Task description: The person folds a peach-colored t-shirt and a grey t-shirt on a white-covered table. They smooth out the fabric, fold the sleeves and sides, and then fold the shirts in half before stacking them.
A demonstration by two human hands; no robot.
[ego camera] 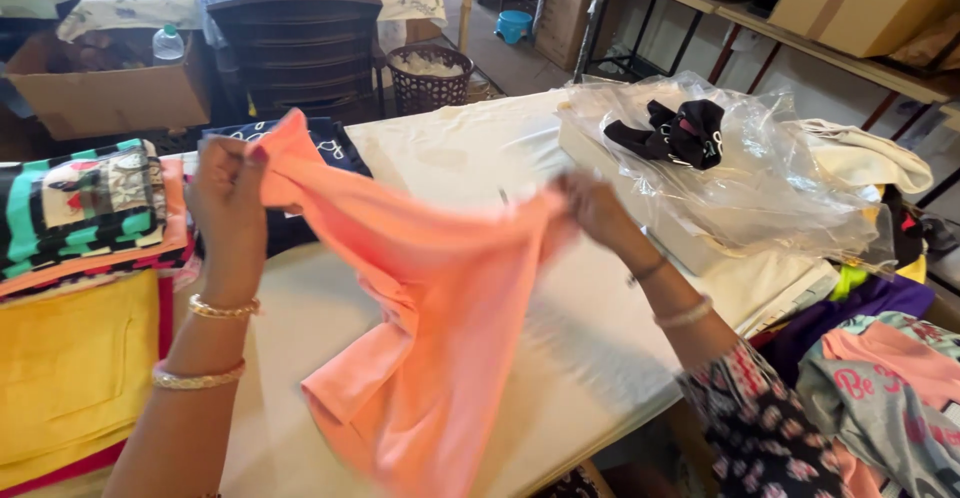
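**Peach garment held spread above the white table**

The white table [470, 158] fills the middle of the view and serves as the landmark. Above its near half hangs the peach garment [430, 308], stretched between both hands, its lower part drooping toward the table's front edge. On the table's right side lies a crumpled clear plastic bag [760, 178] with a black cloth [680, 133] inside. Off the table's left edge sits a stack of folded clothes [80, 218], striped on top, yellow below. Beyond the table's far edge stand a dark chair [300, 48] and a woven basket [430, 73].

The left hand [228, 208] is closed in a pinch on the garment's upper corner, held raised. The right hand [595, 208], blurred, appears closed on the opposite edge, lower and nearer the table.

The step in hand looks like opening the garment out. The next move likely calls for even tension between both grips, and bare table beneath.
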